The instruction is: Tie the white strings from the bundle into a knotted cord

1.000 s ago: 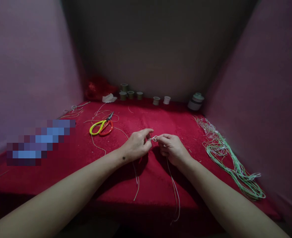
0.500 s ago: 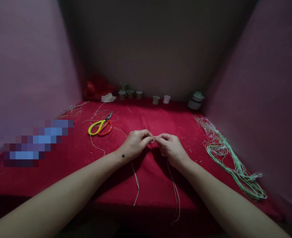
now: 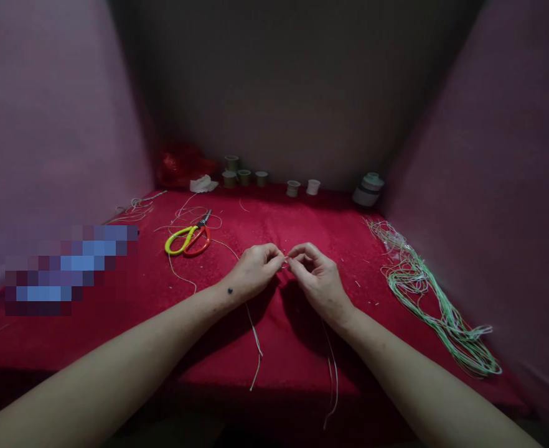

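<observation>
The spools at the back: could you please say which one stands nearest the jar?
The white spool, rightmost of the six; the other five stand farther left, away from the jar.

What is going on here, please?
A person works on a thin cord with bare hands. The left hand pinches it; the right hand has its fingertips right beside, but whether they grip is unclear. Loose strands hang below both hands. The scissors lie to the left on the red cloth, a green bundle to the right, spools behind.

A craft workspace — spools, scissors, bundled cord on red cloth.
</observation>
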Available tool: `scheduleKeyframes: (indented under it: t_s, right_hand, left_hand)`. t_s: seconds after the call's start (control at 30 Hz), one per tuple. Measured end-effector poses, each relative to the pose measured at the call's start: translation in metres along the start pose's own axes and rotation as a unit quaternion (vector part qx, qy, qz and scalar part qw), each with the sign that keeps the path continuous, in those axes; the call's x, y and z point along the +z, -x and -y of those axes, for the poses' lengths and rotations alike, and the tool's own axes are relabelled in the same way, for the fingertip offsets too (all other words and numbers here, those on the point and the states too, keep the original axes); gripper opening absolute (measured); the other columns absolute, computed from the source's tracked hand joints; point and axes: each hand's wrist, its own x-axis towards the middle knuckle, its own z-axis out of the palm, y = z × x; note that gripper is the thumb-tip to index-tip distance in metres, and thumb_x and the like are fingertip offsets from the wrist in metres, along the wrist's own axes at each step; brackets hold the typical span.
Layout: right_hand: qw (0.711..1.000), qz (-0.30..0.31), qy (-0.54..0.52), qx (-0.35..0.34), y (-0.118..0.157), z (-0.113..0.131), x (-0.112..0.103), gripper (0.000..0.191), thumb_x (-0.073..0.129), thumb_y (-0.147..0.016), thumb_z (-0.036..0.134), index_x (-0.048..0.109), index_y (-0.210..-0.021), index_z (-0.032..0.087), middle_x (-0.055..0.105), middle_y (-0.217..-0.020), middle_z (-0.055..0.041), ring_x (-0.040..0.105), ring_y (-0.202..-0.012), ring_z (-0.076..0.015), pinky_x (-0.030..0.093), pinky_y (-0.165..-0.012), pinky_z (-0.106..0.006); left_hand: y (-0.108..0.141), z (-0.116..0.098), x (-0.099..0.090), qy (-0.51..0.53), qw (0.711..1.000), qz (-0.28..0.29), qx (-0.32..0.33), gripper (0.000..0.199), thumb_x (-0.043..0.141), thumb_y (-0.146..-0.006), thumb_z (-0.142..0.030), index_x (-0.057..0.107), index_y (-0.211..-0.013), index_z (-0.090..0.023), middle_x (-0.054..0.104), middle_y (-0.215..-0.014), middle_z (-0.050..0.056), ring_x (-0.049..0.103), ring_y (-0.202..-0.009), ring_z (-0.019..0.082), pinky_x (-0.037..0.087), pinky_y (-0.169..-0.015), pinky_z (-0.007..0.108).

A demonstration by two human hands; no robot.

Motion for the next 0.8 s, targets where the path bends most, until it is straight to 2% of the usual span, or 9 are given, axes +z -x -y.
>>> scheduleKeyframes:
  t_s: [0.1, 0.3, 0.7, 0.8]
  right_hand:
    - [0.997, 0.008, 0.060, -0.040, 0.000, -0.003, 0.002, 0.010, 0.050, -0.078, 0.021, 0.059, -0.083, 0.016, 0.058, -0.070, -0.0005, 0.051, -0.064, -0.0091, 0.040, -0.061, -0.020]
    - [0.991, -0.004, 0.129, -0.031, -0.002, -0.007, 0.001, 0.012, 0.049, -0.079, 0.021, 0.059, -0.082, 0.016, 0.061, -0.071, -0.0021, 0.054, -0.063, -0.0104, 0.039, -0.061, -0.022]
    - [0.985, 0.004, 0.170, -0.035, -0.002, -0.009, 0.000, 0.012, 0.050, -0.077, 0.020, 0.061, -0.075, 0.016, 0.062, -0.073, -0.0047, 0.053, -0.064, -0.0119, 0.038, -0.063, -0.024]
    - [0.985, 0.000, 0.172, -0.023, -0.002, -0.009, 0.000, 0.013, 0.051, -0.077, 0.020, 0.062, -0.073, 0.015, 0.063, -0.070, -0.0041, 0.053, -0.061, -0.0113, 0.038, -0.062, -0.024]
  left_hand:
    - [0.000, 0.000, 0.000, 0.005, 1.000, 0.000, 0.000, 0.018, 0.046, -0.076, -0.026, 0.056, -0.066, -0.014, 0.053, -0.060, -0.001, 0.046, -0.057, 0.011, 0.034, -0.052, 0.021]
    - [0.001, -0.004, 0.000, 0.058, 0.998, 0.018, -0.025, 0.017, 0.047, -0.075, -0.025, 0.056, -0.067, -0.014, 0.052, -0.060, -0.001, 0.046, -0.056, 0.010, 0.035, -0.051, 0.020]
    - [0.003, -0.009, -0.001, 0.104, 0.992, 0.035, -0.055, 0.014, 0.052, -0.074, -0.023, 0.058, -0.066, -0.013, 0.053, -0.058, -0.002, 0.043, -0.051, 0.008, 0.033, -0.049, 0.019]
    - [0.004, -0.011, -0.002, 0.119, 0.990, 0.042, -0.071, 0.015, 0.053, -0.075, -0.023, 0.058, -0.067, -0.013, 0.051, -0.054, -0.003, 0.039, -0.046, 0.006, 0.030, -0.046, 0.019]
